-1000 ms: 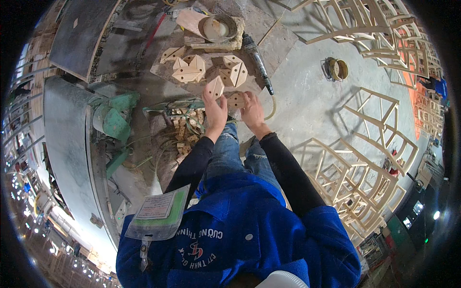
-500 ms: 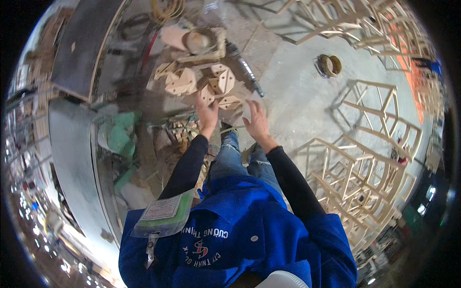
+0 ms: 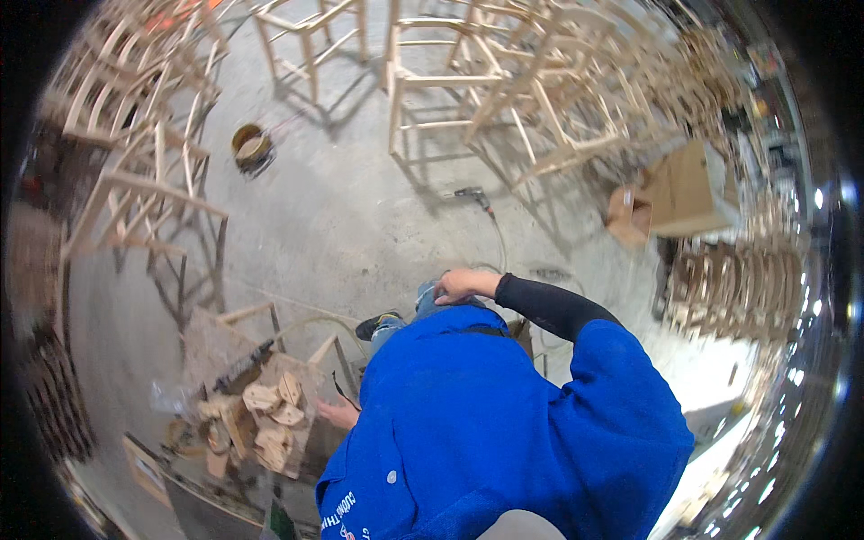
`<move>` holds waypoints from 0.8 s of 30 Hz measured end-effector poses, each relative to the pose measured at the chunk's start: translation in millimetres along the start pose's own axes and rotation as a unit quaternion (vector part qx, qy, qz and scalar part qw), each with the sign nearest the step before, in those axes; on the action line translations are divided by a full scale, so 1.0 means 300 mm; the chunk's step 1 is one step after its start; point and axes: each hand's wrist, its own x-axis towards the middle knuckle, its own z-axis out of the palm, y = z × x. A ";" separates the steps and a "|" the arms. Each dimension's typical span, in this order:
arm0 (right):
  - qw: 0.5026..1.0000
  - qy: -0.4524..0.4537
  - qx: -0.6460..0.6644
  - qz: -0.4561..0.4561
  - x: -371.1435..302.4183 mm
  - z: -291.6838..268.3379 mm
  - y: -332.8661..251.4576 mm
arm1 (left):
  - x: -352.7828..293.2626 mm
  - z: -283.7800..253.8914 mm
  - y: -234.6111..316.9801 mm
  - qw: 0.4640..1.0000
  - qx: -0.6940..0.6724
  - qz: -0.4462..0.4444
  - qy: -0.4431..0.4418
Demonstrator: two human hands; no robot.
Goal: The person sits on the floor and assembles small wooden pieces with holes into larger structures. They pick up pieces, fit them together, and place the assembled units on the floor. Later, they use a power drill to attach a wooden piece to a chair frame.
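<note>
My left hand [image 3: 341, 414] is at the edge of a small work stand, partly hidden by my blue jacket. Its visible fingers stretch toward the pale wooden blocks [image 3: 274, 441] and hold nothing that I can see. Several of these drilled blocks lie heaped there, close to my hand but apart from it. In front of my jeans is my right hand [image 3: 457, 286], its fingers loosely bent and slightly apart, with nothing visible in them. Beside the blocks lies a dark, long-bodied power tool [image 3: 243, 367].
Wooden chair frames [image 3: 432, 81] stand ahead, and more chair frames [image 3: 144, 202] are at the left. A corded tool [image 3: 474, 195] lies on the concrete floor [image 3: 333, 216]. There is a tape-like roll [image 3: 250, 146] at far left and a cardboard box [image 3: 688, 193] at right.
My body and view have turned right, so the block stand now sits at lower left. Both hands have come away from over the blocks; my right hand is by my thigh.
</note>
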 end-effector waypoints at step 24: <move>0.850 0.204 0.468 0.128 -0.767 0.243 0.837 | -0.274 0.839 1.506 0.595 0.097 0.495 -0.626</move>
